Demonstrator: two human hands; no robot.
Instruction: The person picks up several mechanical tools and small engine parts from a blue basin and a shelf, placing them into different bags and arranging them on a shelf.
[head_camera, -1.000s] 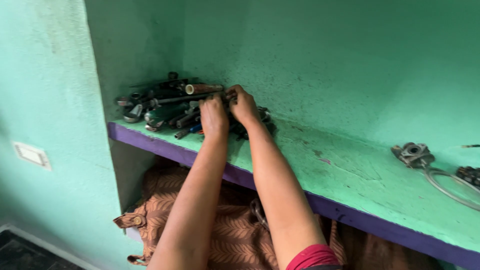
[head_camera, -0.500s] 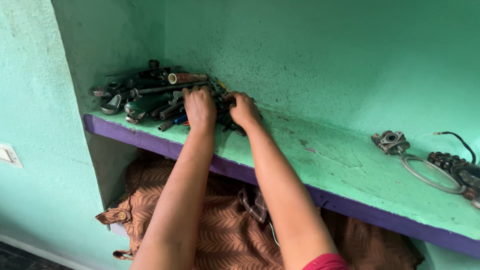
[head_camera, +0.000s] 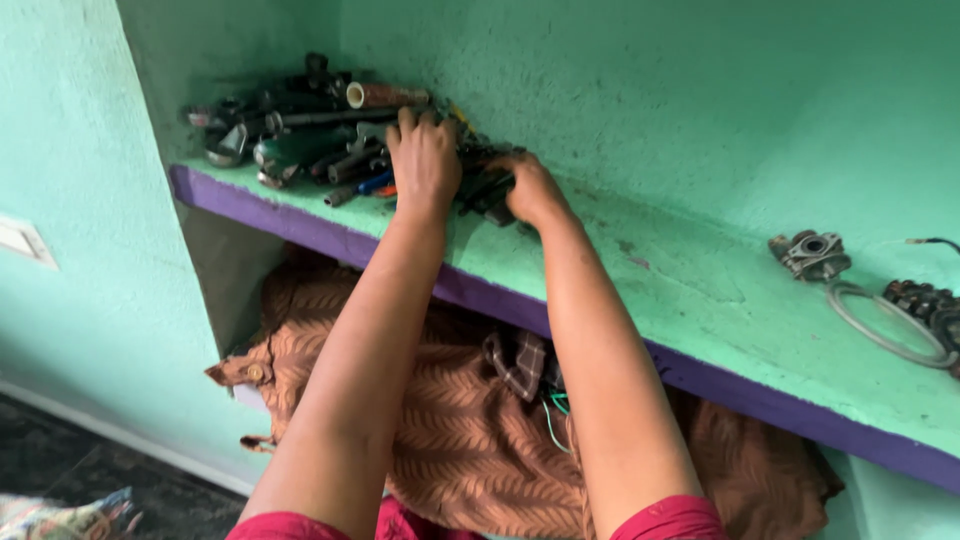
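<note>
Landmark: I take the green shelf (head_camera: 640, 270) with its purple front edge as my reference; everything below is placed against it
Wall plate: a pale switch plate (head_camera: 22, 240) sits on the wall to the left of the shelf, below its level
Tool pile: a heap of dark metal tools (head_camera: 300, 130) lies at the left end of the shelf, packed into the corner; a tube with a brown body and pale end (head_camera: 385, 96) rests on top at the back
Left hand: my left hand (head_camera: 424, 160) lies palm down on the right part of the pile, fingers spread and curled over the tools; I cannot tell whether it grips any single one
Right hand: my right hand (head_camera: 530, 188) is just right of the pile on the shelf, fingers closed around a dark tool handle (head_camera: 485, 190) at the pile's edge
Cloth: a brown patterned cloth (head_camera: 470, 430) is bunched under the shelf, between my forearms and beyond them
Metal part: a small grey metal fitting (head_camera: 810, 254) sits toward the right end of the shelf, well apart from the pile
Hose loop: a pale loop of tubing (head_camera: 885, 325) lies just right of that fitting, near the shelf's right end
</note>
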